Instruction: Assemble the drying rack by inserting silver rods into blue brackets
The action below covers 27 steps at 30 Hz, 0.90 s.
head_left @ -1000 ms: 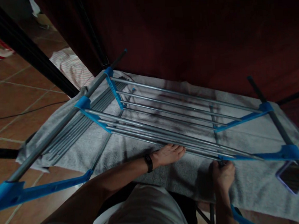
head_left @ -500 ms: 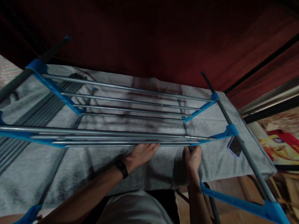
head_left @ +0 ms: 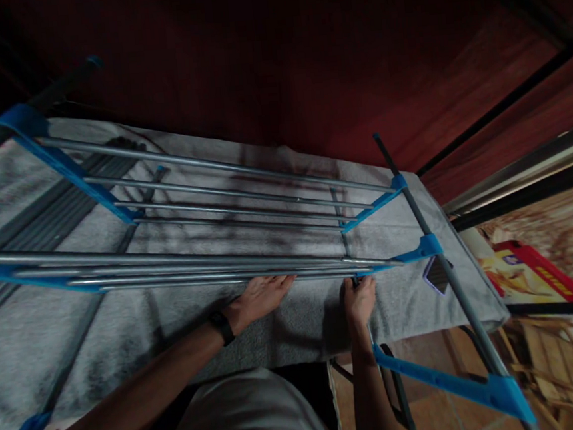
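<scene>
Rack (head_left: 170, 255) of grey metal rods and blue plastic brackets spans the scene from left to right above a grey cloth (head_left: 400, 312). Its near group of rods runs close together, bunched toward the right end, while the far rods are spaced apart. The left hand (head_left: 258, 298), with a dark wristband (head_left: 222, 328) at the wrist, lies at the near edge of the near rods, its fingers fairly straight and held together; the thumb is hidden, so I cannot tell whether it grips a rod. To its right, the right hand (head_left: 358, 297) is curled closed around an inner tube, just below the inner end of the near right bracket (head_left: 422, 248). Farther right, a long outer tube (head_left: 468, 306) joins that bracket to a lower blue bracket (head_left: 446, 378) on the near side. A phone (head_left: 437, 275) lies on the cloth, partly behind the outer tube. Loose tubes (head_left: 79, 196) lie side by side on the far left. Dark red fabric (head_left: 254, 77) hangs along the far side. At the right are a red and yellow box (head_left: 538, 280) and, nearer, slatted wooden furniture (head_left: 554, 359).
</scene>
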### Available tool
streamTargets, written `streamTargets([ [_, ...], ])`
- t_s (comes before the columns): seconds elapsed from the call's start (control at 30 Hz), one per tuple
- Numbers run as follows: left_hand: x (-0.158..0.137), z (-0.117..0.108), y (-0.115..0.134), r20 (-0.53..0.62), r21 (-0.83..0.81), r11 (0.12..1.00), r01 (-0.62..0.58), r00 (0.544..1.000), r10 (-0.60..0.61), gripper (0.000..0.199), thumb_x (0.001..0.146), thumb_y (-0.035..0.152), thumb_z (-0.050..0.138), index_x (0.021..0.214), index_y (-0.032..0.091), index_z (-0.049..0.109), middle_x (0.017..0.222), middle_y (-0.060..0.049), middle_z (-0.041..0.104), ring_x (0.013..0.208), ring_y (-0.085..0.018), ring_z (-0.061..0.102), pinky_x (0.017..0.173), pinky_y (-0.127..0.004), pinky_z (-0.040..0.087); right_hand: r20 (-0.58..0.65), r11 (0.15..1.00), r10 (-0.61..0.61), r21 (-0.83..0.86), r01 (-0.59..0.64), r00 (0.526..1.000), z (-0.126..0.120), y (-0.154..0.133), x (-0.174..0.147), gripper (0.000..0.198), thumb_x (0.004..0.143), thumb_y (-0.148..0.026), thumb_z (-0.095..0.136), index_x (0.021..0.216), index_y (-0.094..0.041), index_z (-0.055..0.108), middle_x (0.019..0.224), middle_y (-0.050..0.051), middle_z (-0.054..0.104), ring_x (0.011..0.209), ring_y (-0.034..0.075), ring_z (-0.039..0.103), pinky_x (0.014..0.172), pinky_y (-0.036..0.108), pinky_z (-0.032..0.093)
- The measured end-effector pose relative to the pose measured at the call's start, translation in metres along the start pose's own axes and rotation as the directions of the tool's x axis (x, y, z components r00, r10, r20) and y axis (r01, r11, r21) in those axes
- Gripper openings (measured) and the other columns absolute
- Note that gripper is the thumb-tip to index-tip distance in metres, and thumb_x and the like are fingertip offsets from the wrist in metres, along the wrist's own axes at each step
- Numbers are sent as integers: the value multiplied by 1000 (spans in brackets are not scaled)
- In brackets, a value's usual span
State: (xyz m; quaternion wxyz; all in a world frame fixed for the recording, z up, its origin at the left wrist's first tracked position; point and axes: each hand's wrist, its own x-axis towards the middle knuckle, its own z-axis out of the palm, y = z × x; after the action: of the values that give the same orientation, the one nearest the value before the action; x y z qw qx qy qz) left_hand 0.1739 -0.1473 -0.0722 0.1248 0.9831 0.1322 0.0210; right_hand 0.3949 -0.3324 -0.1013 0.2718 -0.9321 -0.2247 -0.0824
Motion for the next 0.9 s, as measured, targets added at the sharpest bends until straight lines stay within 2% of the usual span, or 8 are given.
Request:
streamTargets([
  [0.33, -2, -6, 3, -45, -37, 999, 6, 999, -8, 56, 90, 1, 44, 139, 22, 59, 128, -9, 72, 113, -20, 71, 94, -33, 56, -2, 1000, -1, 19, 1, 1000, -3, -3, -1, 34, 93, -53, 43, 97, -20, 49, 102, 20, 61, 96, 35, 60, 86, 49, 49],
  [0.57, -2, -7, 4, -19, -34, 999, 22, 1000, -23, 55, 92, 2, 44, 140, 23, 58, 131, -8, 71, 114, -21, 70, 93, -34, 56, -15, 998, 5, 56, -4, 1000, -4, -5, -2, 31, 92, -52, 45, 96, -22, 48, 103, 19, 61, 100, 35, 59, 91, 51, 49],
  [0.9, -2, 2, 1, -35, -43, 999, 17, 999, -18, 56, 91, 1, 43, 140, 24, 58, 131, -8, 71, 112, -20, 71, 92, -33, 57, 5, 998, 11, 69, -11, 1000, -4, -5, 1, 33, 91, -50, 45, 103, -20, 49, 107, 21, 61, 103, 37, 59, 92, 53, 48],
])
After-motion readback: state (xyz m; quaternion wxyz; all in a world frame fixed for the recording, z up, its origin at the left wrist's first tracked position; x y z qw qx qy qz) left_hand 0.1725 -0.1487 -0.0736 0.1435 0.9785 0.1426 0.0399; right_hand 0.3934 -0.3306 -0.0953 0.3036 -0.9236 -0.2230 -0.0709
